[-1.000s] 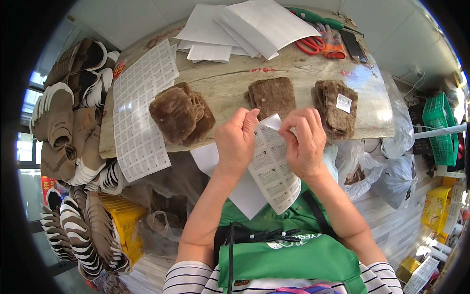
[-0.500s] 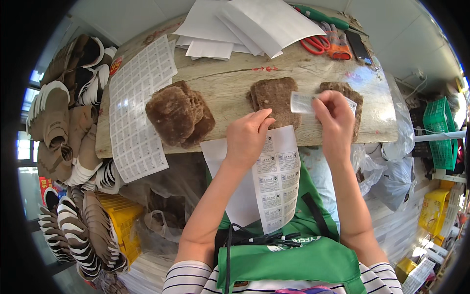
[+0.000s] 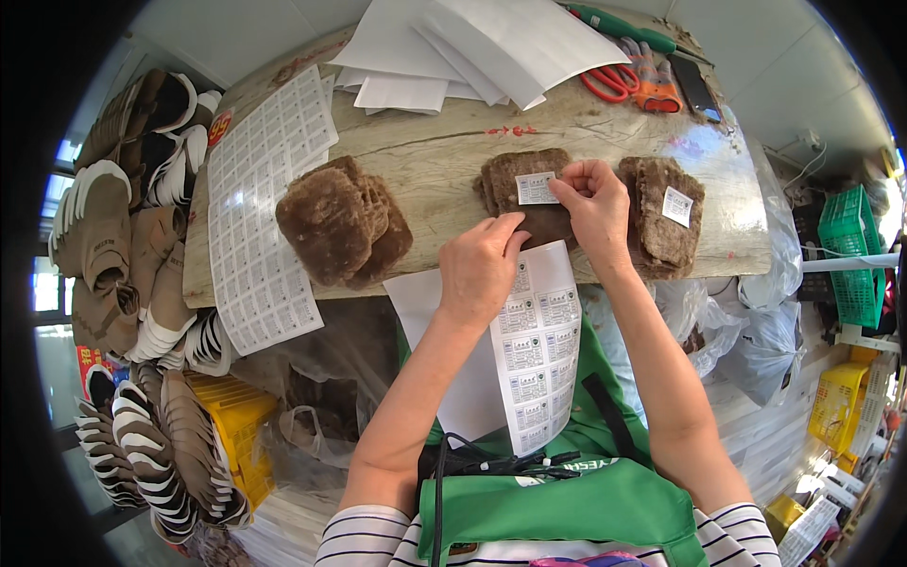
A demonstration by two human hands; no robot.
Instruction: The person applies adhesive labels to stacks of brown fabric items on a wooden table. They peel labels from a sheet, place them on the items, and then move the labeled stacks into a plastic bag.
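Over the middle brown fuzzy stack [image 3: 548,225], near the front edge of the surface [image 3: 425,161], my right hand [image 3: 597,203] has thumb and fingers drawn narrow on the right edge of a small white label [image 3: 537,188]. The label lies against the top piece; I cannot tell whether it is stuck down. My left hand [image 3: 477,269] pinches the top of the label sheet [image 3: 535,359], which hangs over my green apron [image 3: 586,496]. I'd judge the step as laying the label on; the next move seems to call for pressing it flat, then letting go without lifting its edge. The right stack [image 3: 657,244] bears a label; the left stack [image 3: 326,227] shows none.
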